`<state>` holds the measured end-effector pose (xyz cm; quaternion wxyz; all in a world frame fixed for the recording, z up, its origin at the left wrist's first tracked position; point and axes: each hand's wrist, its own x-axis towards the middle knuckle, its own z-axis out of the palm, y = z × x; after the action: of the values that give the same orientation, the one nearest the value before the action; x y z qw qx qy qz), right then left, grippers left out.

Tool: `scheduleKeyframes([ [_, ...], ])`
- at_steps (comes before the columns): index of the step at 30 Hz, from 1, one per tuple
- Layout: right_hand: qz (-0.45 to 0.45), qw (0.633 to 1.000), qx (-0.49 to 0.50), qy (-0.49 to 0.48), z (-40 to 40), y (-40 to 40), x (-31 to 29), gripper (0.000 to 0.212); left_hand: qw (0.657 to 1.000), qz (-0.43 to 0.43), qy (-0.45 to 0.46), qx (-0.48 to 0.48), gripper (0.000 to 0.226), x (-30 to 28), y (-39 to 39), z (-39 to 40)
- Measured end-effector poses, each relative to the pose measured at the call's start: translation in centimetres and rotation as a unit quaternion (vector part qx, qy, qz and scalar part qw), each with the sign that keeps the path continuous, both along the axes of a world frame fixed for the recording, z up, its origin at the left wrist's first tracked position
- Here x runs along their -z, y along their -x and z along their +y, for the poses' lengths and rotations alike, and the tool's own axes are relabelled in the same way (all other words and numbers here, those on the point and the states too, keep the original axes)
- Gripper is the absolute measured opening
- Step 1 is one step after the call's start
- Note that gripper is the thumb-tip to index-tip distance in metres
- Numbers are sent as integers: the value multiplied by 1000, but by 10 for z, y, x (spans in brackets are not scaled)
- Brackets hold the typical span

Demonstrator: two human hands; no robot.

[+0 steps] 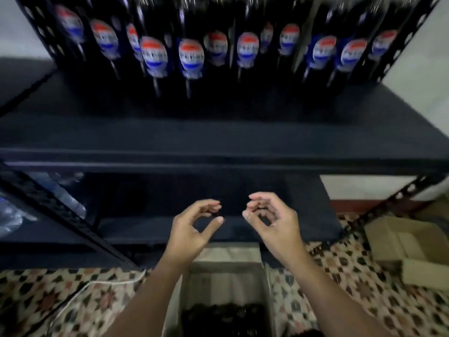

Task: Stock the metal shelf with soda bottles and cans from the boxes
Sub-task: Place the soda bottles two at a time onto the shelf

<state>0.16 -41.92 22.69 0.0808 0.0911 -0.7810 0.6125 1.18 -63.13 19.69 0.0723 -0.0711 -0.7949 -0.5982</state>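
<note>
A row of dark soda bottles [192,59] with red, white and blue labels fills the back of the black metal shelf [218,142]. Both my hands hover empty in front of the lower shelf level. My left hand [194,227] has loosely curled fingers with the thumb out, holding nothing. My right hand [269,220] mirrors it, fingers loosely curled around air. Below them on the floor stands an open cardboard box [228,273]; dark bottle tops [223,314] show inside it at the bottom edge.
A second open cardboard box [410,244] lies on the patterned floor at the right. Crumpled clear plastic [14,215] sits at the left by the slanted shelf post [60,210]. A white cord [97,285] runs over the floor at lower left.
</note>
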Motion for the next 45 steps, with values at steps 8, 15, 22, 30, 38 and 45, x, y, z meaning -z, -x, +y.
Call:
scheduleKeyframes([
  [8,-184,980,35,-72,34,-44,291,38,981,-179,34,70,39,302,-47,15],
  [15,-313,940,49,-130,59,-87,488,41,933,-307,67,174,51,488,-67,31],
  [22,-309,907,-110,-266,75,-104,554,54,895,-389,73,207,71,566,-78,12],
  [30,-259,901,-117,-328,73,-116,580,54,911,-330,158,190,51,573,-85,10],
  [38,-243,912,-93,-317,63,-117,576,51,925,-249,212,191,39,568,-93,19],
  [45,-242,957,-48,-154,58,-106,563,40,958,-209,109,162,32,548,-76,31],
])
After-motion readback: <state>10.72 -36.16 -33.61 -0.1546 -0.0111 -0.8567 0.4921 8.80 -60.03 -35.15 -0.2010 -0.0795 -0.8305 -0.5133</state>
